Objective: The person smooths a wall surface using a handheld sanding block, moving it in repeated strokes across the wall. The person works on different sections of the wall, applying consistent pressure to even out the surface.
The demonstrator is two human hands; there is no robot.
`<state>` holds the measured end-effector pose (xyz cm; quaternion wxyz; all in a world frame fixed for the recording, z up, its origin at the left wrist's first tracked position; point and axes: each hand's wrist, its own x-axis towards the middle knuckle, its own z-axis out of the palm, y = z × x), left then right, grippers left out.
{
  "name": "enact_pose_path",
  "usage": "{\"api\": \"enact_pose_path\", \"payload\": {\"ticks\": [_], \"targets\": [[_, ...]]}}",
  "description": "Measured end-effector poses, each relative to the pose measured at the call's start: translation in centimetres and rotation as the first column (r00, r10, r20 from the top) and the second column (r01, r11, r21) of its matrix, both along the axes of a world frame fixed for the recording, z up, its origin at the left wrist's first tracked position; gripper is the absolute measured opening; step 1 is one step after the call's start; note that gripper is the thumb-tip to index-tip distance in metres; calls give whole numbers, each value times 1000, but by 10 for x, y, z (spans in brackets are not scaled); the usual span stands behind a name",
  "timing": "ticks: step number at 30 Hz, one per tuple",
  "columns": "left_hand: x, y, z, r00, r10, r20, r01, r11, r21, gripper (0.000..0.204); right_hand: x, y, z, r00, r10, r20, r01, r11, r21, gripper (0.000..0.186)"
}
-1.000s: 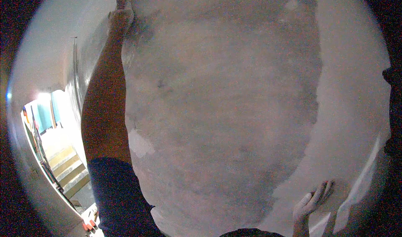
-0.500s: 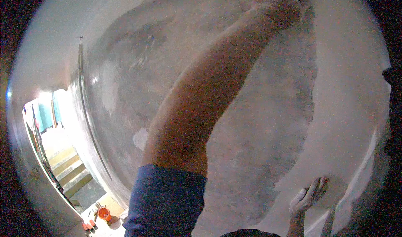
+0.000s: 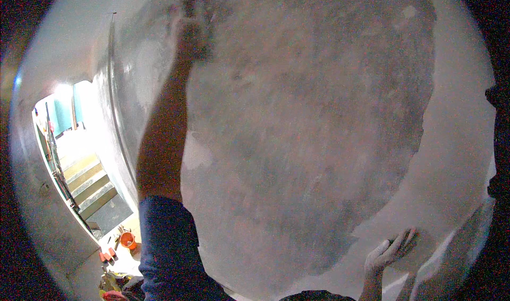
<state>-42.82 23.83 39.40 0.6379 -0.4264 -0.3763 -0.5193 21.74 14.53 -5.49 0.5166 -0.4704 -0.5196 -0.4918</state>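
A large grey patch of damp plaster [image 3: 319,131] covers the pale wall [image 3: 457,157] in front of me. My left arm, in a blue sleeve [image 3: 167,248], reaches up across it. My left hand [image 3: 194,30] is pressed to the plaster near the patch's upper left edge. It is blurred, and I cannot tell whether it holds anything. My right hand [image 3: 390,250] is low on the right with its fingers spread, resting against the pale surface just below the grey patch.
At the lower left a stairway [image 3: 87,187] with a railing drops toward a lit doorway. An orange bucket [image 3: 126,240] and small red tools [image 3: 106,256] lie on the floor below. A thin vertical edge [image 3: 112,88] marks the wall's left corner.
My left arm swept from the upper left across to the top right of the patch, then back to the upper left. My right hand stayed in place.
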Motion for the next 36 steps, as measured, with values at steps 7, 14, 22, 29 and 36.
{"api": "enact_pose_path", "payload": {"ticks": [7, 14, 22, 29, 36], "targets": [[253, -24, -76, 894, -304, -328, 217, 937, -275, 45, -1, 9, 5, 998, 34, -59, -35, 999, -23, 56], [85, 0, -104, 952, -200, -233, 159, 970, -184, 48, 10, 10, 13, 991, -91, 100, 90, 996, 14, 54], [-119, -10, -164, 777, 361, 516, -262, 931, -256, 53, 4, 15, 8, 998, 46, 44, -48, 998, 46, 54], [128, -56, -210, 979, -80, -190, -8, 906, -423, 60, 6, 15, 5, 998, 54, 36, -55, 998, 39, 52], [61, -58, -127, 881, -427, 204, 472, 828, -304, 55, 14, 12, 5, 993, 76, 94, -81, 995, 52, 48]]}}
